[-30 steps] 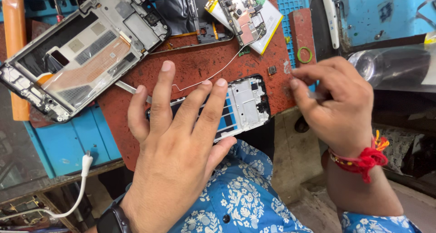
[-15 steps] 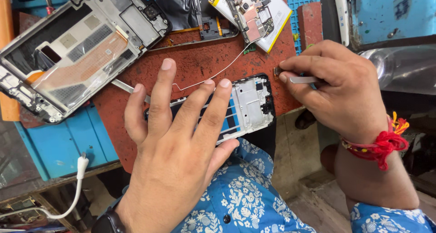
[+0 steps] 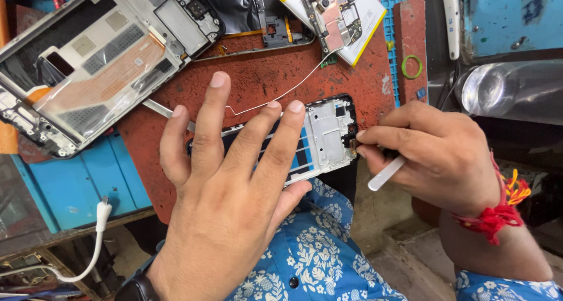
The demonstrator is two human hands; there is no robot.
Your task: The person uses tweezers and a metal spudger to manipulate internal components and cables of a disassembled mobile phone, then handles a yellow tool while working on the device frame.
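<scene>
Fingers of my left hand (image 3: 229, 178) are spread flat, pressing down on the small phone frame (image 3: 319, 138) so it stays put on the red mat (image 3: 258, 78). My right hand (image 3: 437, 154) is curled tight around a thin white tool (image 3: 386, 173), with its tip at the frame's right edge. I think I am picking at a tiny part there. Next I must be gentle and steady, so the tip does not slip. A bigger phone frame (image 3: 99, 60) lies near the top left, and a circuit board (image 3: 331, 13) rests above.
</scene>
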